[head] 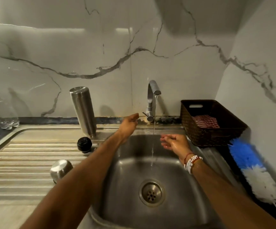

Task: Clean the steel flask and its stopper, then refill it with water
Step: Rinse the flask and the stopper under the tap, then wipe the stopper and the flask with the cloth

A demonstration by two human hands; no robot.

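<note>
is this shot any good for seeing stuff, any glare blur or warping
Head view: dim, warm light. A bright glare streak crosses the wall tiles upper left, with small highlights on the steel flask. A soft shadow falls on the wall left of the tap. Wide-angle distortion bends the drainboard edge and the wall corner. A blurred dark shape sits at the top. The centre is reasonably sharp.

Dim warm light, glare on the wall (117,47), edges bowed.
</note>
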